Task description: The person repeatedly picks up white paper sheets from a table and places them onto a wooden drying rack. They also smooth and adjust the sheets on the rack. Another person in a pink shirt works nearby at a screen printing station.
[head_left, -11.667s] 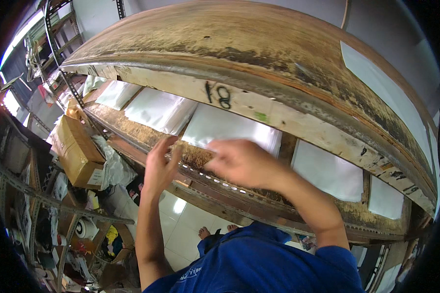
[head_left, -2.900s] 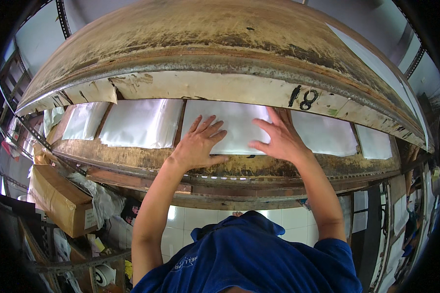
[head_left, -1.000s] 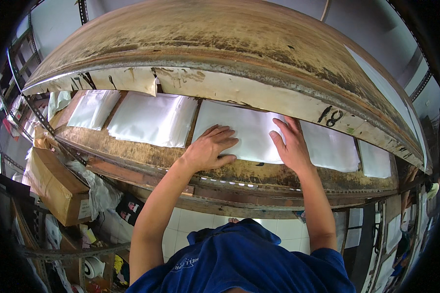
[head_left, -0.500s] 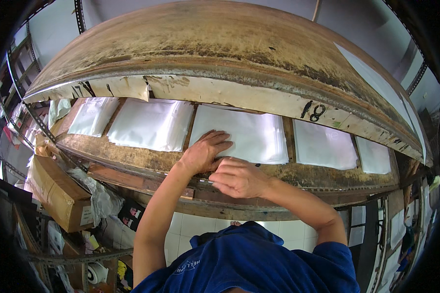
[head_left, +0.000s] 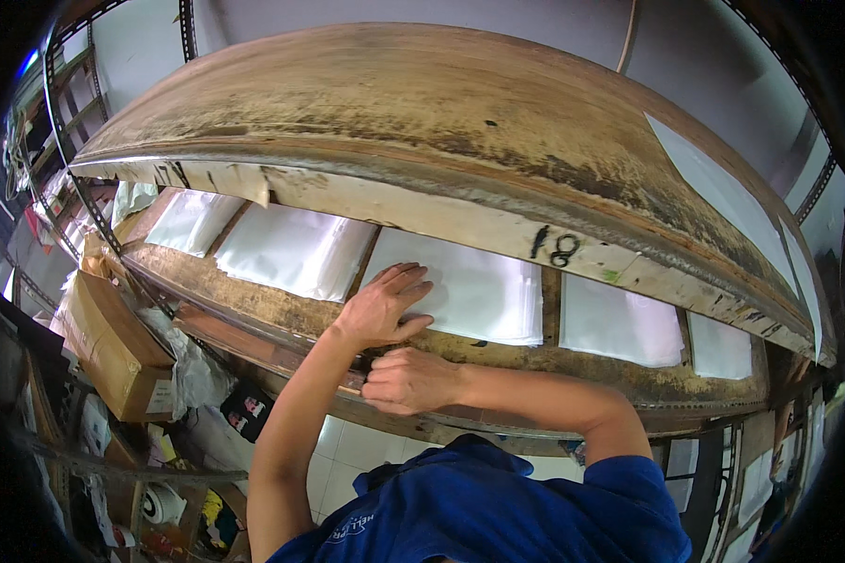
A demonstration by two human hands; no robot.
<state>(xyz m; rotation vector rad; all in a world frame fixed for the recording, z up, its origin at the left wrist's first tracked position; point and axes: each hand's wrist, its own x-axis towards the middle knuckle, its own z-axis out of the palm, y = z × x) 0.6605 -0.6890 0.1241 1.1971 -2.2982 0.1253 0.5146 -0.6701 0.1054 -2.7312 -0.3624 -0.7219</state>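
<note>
A stack of glossy, translucent white sheets [head_left: 483,296] lies on a worn wooden shelf, its far side hidden under the upper board. My left hand [head_left: 382,307] lies on the near left corner of that stack, fingers stretched and thumb apart. Just nearer to me, my right hand [head_left: 410,381] is closed in a fist by the shelf's front edge, under the left wrist. Whatever its fingers may hold is hidden. To the left sits another sheet stack [head_left: 291,251], with loosely fanned right edges, and a third stack [head_left: 620,319] is on the right.
A thick stained wooden board [head_left: 394,103] overhangs the sheets. Smaller stacks lie at the far left [head_left: 190,221] and far right [head_left: 720,347]. A cardboard box [head_left: 113,342] and crumpled clear plastic [head_left: 197,371] stand at left beside a perforated metal post [head_left: 70,178].
My right hand has moved left and nearer to me, along the shelf's front edge. The left hand stays on the stack's corner, its thumb now spread. The view has shifted slightly.
</note>
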